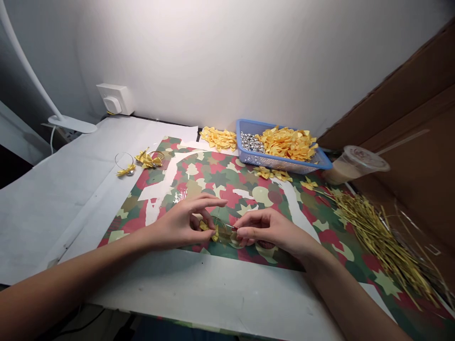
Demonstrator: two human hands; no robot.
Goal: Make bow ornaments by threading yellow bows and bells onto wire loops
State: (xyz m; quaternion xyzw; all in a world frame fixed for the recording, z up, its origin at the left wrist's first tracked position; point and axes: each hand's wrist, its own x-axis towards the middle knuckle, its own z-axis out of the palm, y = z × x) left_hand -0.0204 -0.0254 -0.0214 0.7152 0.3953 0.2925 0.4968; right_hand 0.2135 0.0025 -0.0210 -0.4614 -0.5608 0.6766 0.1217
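My left hand (pixel 190 220) pinches a small yellow ribbon bow (pixel 214 233) between thumb and fingers, with the index finger stretched out above. From the bow a thin gold tie (pixel 221 219) arcs over toward my right hand (pixel 261 228). The thumb and fingertips of that hand are closed on the tie's far end, though the fingers partly hide it. Both hands are just above a patterned red, green and cream sheet (pixel 216 177). Left of it lie finished-looking yellow bows (pixel 149 160) with looped gold ties, and one bow with a silver bell (pixel 131 172).
A blue basket (pixel 284 166) at the back holds silver bells (pixel 251 142) and yellow bows (pixel 287 144). More bows (pixel 218 138) lie beside it. On the right are a lidded cup (pixel 355 166) and a bundle of gold ties (pixel 380 241). A white lamp (pixel 73 124) stands left.
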